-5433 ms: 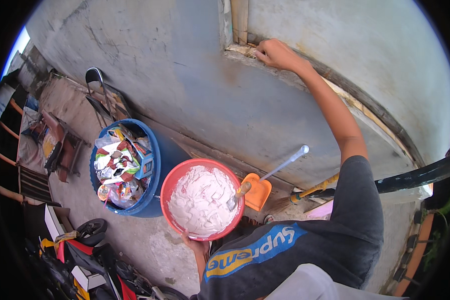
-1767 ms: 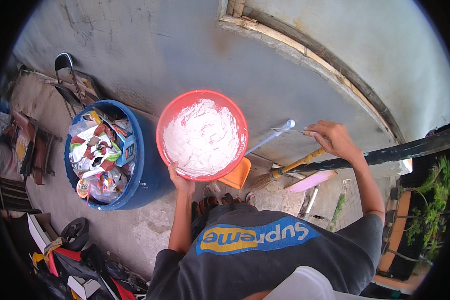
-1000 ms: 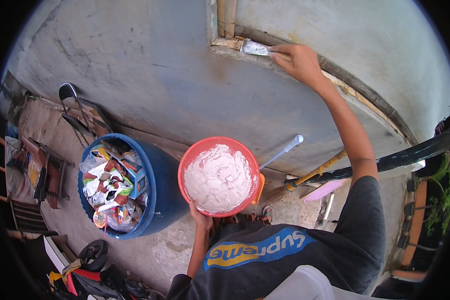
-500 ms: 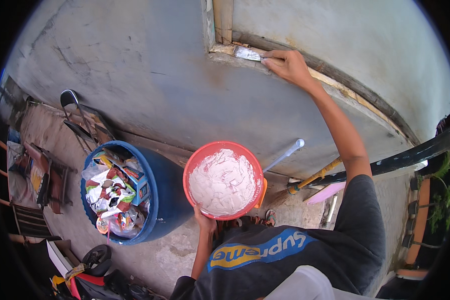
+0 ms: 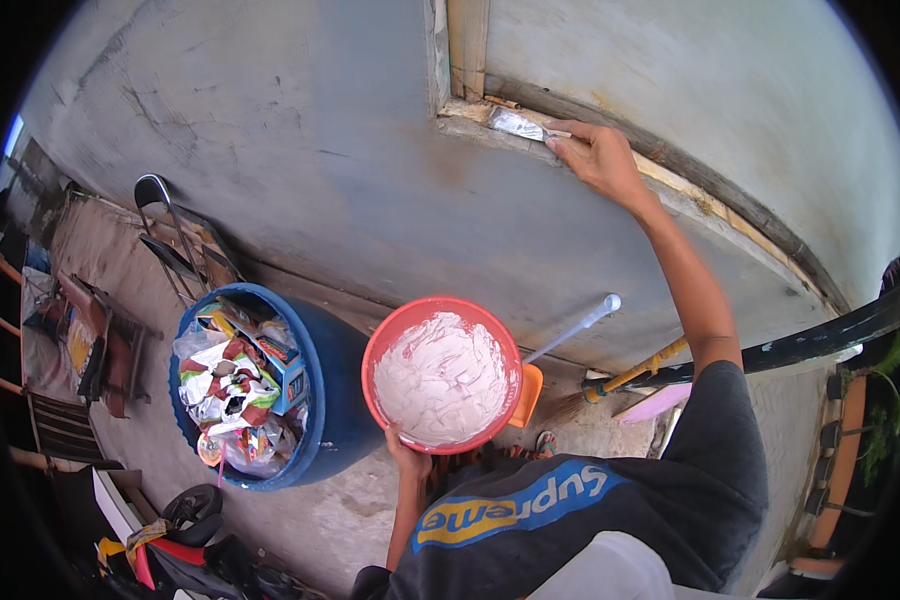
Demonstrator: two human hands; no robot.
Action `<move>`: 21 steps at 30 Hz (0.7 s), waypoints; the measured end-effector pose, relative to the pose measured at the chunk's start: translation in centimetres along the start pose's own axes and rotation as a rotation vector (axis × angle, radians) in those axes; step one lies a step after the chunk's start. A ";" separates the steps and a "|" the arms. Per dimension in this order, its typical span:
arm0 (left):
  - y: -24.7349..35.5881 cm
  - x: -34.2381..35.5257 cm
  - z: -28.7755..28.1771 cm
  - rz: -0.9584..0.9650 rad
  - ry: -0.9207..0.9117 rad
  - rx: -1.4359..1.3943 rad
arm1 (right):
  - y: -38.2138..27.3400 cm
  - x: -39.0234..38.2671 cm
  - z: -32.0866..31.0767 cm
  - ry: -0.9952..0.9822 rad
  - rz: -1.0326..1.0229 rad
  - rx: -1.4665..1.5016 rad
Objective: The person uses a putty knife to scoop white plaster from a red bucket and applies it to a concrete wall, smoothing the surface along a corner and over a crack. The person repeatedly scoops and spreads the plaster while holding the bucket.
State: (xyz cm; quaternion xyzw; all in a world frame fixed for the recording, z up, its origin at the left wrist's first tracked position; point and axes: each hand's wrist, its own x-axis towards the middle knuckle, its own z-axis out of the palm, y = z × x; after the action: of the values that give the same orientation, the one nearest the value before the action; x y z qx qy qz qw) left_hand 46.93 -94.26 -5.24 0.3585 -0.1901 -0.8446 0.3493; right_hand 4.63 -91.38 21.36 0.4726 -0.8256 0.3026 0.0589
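Observation:
My left hand (image 5: 408, 455) grips the lower left rim of a red plastic basin (image 5: 370, 372), thumb over the edge. Inside the basin lies a thick, pale pinkish-white paste (image 5: 442, 380) with smeared ridges. Up at the wall, my right hand (image 5: 602, 160) pinches the handle end of a putty knife (image 5: 518, 124) with a shiny metal blade. The blade rests along the ledge (image 5: 470, 125) under the wooden frame, close to its corner. Whether paste is on the blade, I cannot tell.
A blue barrel (image 5: 317, 400) full of wrappers and boxes stands left of the basin. An orange dustpan (image 5: 526, 396) with a pale handle and a broom (image 5: 630, 375) lean by the wall. A folding chair (image 5: 170, 240) stands farther left; a dark pipe (image 5: 820, 330) slants at right.
My right hand and the putty knife are still at the ledge, the blade now tilted more downward to the right. The whole view has shifted slightly. My left hand keeps hold of the basin.

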 end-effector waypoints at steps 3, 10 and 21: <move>0.3 0.1 -0.5 0.003 0.015 0.017 | 0.5 -0.5 0.8 0.094 -0.065 -0.055; 0.3 0.1 -0.2 0.029 0.029 0.047 | 0.5 0.3 1.2 0.108 -0.067 0.100; -0.4 -0.9 0.6 0.006 0.004 0.032 | 2.9 2.6 0.5 -0.123 0.133 0.271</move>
State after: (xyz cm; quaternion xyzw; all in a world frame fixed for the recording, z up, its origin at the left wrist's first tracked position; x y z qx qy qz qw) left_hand 46.80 -93.29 -4.62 0.3653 -0.2039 -0.8396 0.3466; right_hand 0.93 -92.51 20.66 0.4383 -0.8086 0.3850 -0.0762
